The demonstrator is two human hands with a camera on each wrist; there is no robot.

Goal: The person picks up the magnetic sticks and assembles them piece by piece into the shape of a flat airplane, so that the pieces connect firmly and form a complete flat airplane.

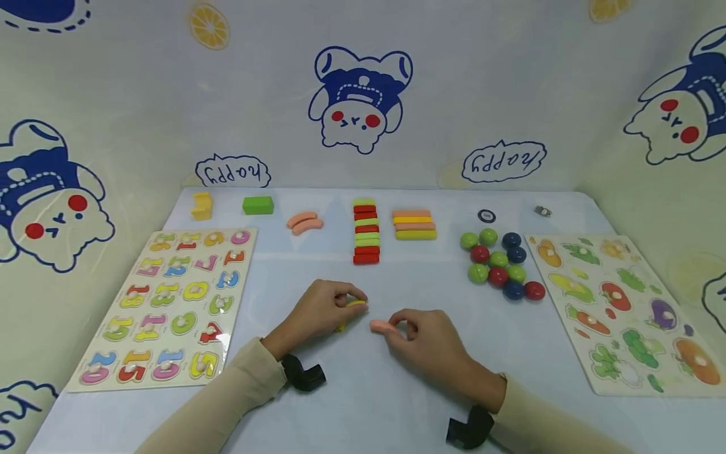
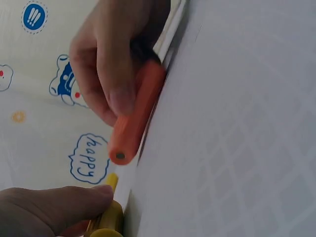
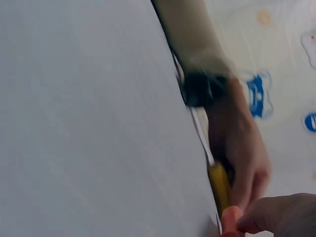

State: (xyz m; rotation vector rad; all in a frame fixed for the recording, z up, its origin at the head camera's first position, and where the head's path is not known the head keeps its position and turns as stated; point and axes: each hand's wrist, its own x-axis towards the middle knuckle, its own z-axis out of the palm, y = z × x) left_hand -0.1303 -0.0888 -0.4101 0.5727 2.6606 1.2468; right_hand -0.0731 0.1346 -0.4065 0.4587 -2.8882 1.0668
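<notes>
Near the middle of the table, my left hand pinches a yellow piece, mostly covered by the fingers. In the left wrist view, yellow parts show below that thumb; whether they are one piece cannot be told. My right hand pinches an orange-pink, sausage-shaped piece between thumb and fingers. A small dark dot marks its rounded end in the left wrist view. A short gap separates the two held pieces in the head view.
Toy sausages, a red-and-green row, a pink-and-yellow stack, a green block and yellow pieces line the back. Several coloured balls lie right. A number board and vegetable board flank the hands.
</notes>
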